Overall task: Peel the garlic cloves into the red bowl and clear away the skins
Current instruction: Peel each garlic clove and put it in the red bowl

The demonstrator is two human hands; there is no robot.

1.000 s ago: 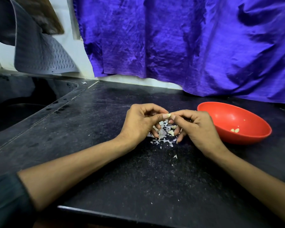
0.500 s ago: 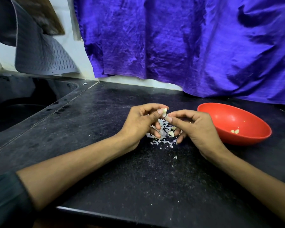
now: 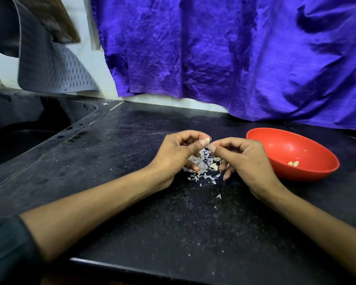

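Both hands (image 3: pixel 212 153) pinching clove (image 3: pixel 207 140).

I have one camera only, worn on my head, looking forward and down over my forearms at the dark counter (image 3: pixel 132 212) in front of me. It sits close: my left hand (image 3: pixel 176 155) and right hand (image 3: pixel 243 161) meet near the middle of its view. The wide lens bows the edges and takes in the sink (image 3: pixel 27 128) at far left, the red bowl (image 3: pixel 308 173) at right, and the purple cloth (image 3: pixel 234 54) hanging straight ahead.
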